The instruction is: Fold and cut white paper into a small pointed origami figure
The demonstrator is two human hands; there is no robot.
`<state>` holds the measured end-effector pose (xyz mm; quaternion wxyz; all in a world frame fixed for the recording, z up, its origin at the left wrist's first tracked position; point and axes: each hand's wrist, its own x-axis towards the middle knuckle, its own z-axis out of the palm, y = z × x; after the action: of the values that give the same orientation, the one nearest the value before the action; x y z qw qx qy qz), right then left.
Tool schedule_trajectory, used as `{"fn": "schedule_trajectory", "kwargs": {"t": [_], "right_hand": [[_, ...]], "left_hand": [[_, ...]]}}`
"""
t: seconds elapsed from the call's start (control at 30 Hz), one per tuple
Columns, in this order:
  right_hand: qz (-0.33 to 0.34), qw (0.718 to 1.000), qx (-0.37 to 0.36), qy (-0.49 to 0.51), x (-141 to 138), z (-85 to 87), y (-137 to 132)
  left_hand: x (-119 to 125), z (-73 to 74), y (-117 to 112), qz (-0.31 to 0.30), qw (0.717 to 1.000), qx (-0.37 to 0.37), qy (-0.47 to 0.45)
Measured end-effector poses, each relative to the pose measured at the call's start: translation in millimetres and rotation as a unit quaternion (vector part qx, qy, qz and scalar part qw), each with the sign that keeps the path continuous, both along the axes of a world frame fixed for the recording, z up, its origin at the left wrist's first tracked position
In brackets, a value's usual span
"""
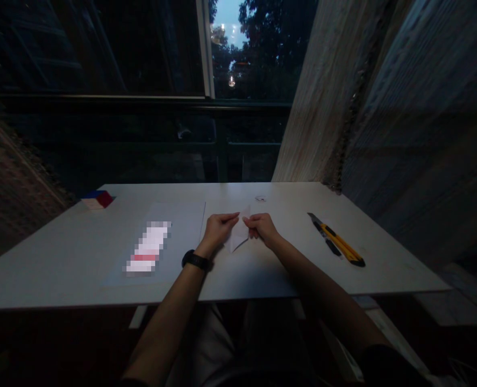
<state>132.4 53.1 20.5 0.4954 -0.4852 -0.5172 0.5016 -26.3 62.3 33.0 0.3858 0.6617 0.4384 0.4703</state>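
A small folded piece of white paper [239, 234] sits at the middle of the white table [286, 269]. My left hand [217, 229] pinches its left side, fingers closed on the fold. My right hand [262, 227] pinches its right side the same way. The paper's upper corner sticks up between my two hands. A black watch is on my left wrist.
A sheet of white paper [182, 226] with a blurred-out patch lies to the left. A yellow-and-black utility knife [337, 246] lies to the right, with a dark pen beside it. A colourful cube [97, 199] sits at the far left corner. A window and curtains stand behind.
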Motion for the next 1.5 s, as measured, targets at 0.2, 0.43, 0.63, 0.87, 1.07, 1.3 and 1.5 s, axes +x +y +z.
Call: {"fn": "schedule_trajectory", "kwargs": {"t": [0.2, 0.43, 0.63, 0.87, 1.07, 1.3, 1.5], "right_hand": [[-0.061, 0.998, 0.011, -0.003, 1, 1.6, 0], [-0.060, 0.998, 0.015, 0.006, 4, 5.7, 0], [-0.101, 0.994, 0.017, 0.028, 7, 7.1, 3], [-0.117, 0.992, 0.037, 0.025, 9, 4.7, 4], [-0.135, 0.989, 0.042, 0.042, 12, 2.6, 8], [-0.096, 0.995, 0.015, 0.023, 8, 12.5, 1], [0.007, 0.993, 0.029, -0.113, 1, 1.6, -2]], "left_hand": [[0, -1.8, -2, -0.020, 0.999, 0.007, 0.032], [-1, -4.0, 0, -0.030, 0.998, 0.013, 0.058], [0, -3.7, -1, -0.040, 0.996, 0.012, 0.080], [0, -1.6, -4, -0.040, 0.996, -0.002, 0.083], [1, 0.1, -5, -0.042, 0.995, -0.010, 0.087], [-1, -3.1, -1, -0.015, 0.999, -0.002, 0.047], [-2, -2.5, 2, 0.049, 0.999, 0.003, -0.012]]}}
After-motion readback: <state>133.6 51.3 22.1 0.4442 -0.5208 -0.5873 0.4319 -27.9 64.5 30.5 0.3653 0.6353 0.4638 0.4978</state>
